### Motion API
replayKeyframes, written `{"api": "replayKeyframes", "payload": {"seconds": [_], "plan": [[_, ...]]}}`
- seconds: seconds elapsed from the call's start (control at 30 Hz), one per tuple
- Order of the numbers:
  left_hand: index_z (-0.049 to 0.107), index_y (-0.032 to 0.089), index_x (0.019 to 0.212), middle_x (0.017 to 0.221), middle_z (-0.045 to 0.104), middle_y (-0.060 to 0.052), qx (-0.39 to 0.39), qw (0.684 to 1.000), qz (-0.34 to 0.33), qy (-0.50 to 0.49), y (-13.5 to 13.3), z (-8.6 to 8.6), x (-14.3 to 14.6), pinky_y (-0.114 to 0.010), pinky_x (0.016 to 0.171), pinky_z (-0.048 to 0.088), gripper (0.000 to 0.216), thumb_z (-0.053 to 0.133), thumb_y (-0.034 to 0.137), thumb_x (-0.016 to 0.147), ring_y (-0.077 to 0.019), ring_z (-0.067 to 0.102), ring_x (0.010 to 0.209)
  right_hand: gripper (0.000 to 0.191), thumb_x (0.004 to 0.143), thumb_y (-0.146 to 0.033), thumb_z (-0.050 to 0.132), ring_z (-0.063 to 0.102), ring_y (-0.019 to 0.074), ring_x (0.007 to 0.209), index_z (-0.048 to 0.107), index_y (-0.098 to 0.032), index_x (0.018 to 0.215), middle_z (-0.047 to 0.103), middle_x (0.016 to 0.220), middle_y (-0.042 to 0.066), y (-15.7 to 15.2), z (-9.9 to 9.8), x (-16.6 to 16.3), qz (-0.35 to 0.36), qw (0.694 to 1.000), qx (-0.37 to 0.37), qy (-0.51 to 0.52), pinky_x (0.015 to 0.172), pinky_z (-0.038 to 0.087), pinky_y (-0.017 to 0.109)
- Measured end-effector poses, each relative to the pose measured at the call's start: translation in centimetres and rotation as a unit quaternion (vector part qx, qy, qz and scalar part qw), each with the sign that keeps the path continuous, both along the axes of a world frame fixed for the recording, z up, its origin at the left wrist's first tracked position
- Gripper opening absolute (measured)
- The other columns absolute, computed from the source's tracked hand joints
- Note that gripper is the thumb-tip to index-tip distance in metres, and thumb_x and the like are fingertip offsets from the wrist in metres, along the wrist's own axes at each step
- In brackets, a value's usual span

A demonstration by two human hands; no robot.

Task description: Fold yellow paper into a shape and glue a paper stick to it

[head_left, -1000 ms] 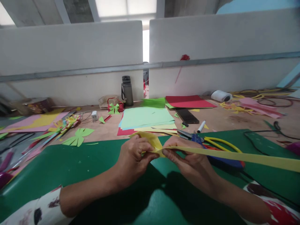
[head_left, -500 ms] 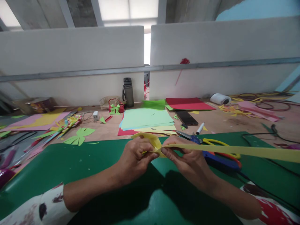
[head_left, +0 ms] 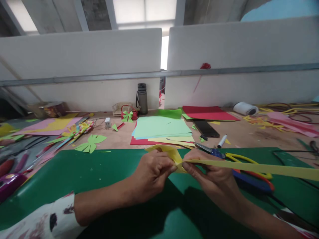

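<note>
A long yellow paper strip (head_left: 259, 167) stretches from my fingers to the right edge of the view. Its near end meets a folded yellow paper piece (head_left: 171, 153) between my two hands. My left hand (head_left: 152, 172) is closed, thumb and forefinger pinching the folded piece. Close beside it, my right hand (head_left: 211, 176) is closed too, with its thumb pressing the strip against the fingers. Both hands are above a green mat (head_left: 109, 169). The fingers partly hide where strip and folded piece meet.
Paper sheets (head_left: 161, 127) lie stacked behind my hands, beside a black phone (head_left: 205, 128). Yellow-handled pliers (head_left: 246, 162) and a blue corded tool (head_left: 251, 182) are right of my right hand. A grey bottle (head_left: 142, 99) stands by the white partition (head_left: 87, 59).
The whole view has shifted, so the table and my hands appear farther right. My hands keep the same pinch on the yellow paper.
</note>
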State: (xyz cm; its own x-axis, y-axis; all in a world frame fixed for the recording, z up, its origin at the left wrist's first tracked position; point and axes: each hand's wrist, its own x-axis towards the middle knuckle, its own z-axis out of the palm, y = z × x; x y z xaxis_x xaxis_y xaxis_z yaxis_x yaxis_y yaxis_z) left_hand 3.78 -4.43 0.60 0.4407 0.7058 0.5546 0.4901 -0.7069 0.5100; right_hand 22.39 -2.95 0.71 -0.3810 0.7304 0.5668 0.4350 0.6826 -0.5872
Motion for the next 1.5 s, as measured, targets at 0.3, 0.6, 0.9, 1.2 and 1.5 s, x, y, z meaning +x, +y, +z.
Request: {"api": "replayKeyframes", "payload": {"seconds": [0.3,0.6,0.9,1.2,1.5], "plan": [[0.062,0.014,0.066,0.070,0.065,-0.004,-0.010,0.999,-0.018,-0.037,0.4,-0.2,0.0,-0.025,0.065,0.041,0.014,0.058,0.013,0.080,-0.0133,0.055,0.068,0.011,0.086,-0.022,0.052,0.059,0.0118,0.067,0.057,-0.024,0.077,0.062,0.073,-0.004,0.0,0.3,0.0,0.025,1.000,-0.002,-0.005,0.067,0.045,0.022],[0.059,0.015,0.063,0.066,0.062,-0.002,0.003,0.998,-0.040,-0.038,0.8,0.0,0.0,-0.025,0.067,0.040,0.014,0.063,0.016,0.077,-0.0130,0.054,0.066,0.010,0.085,-0.021,0.054,0.059,0.0153,0.068,0.057,-0.025,0.076,0.062,0.074,-0.002,0.2,-0.3,0.0,0.059,0.998,-0.015,0.018,0.064,0.046,0.025],[0.036,0.017,0.054,0.056,0.041,0.003,-0.010,0.999,-0.035,-0.030,0.5,1.8,0.0,-0.024,0.062,0.035,0.030,0.054,0.013,0.079,-0.0104,0.039,0.058,0.010,0.082,-0.030,0.058,0.060,0.0159,0.070,0.060,-0.025,0.074,0.065,0.075,-0.002,0.6,1.1,-0.6,0.009,1.000,0.000,0.027,0.066,0.049,0.024],[0.042,0.016,0.055,0.057,0.048,0.002,-0.020,0.998,-0.037,-0.037,1.0,0.9,-0.3,-0.023,0.064,0.037,0.031,0.055,0.020,0.083,-0.0112,0.045,0.061,0.011,0.078,-0.035,0.060,0.060,0.0183,0.062,0.062,-0.029,0.070,0.065,0.068,-0.001,1.1,0.6,-0.7,-0.004,0.998,-0.011,0.067,0.058,0.050,0.026],[0.053,0.016,0.058,0.057,0.058,0.000,-0.016,1.000,-0.012,-0.020,1.3,0.2,-0.2,-0.026,0.066,0.040,0.027,0.059,0.024,0.083,-0.0123,0.048,0.059,0.012,0.076,-0.038,0.062,0.060,0.0195,0.056,0.062,-0.029,0.068,0.065,0.064,-0.001,1.2,0.7,-0.6,-0.017,0.997,-0.036,0.065,0.054,0.051,0.027]]}}
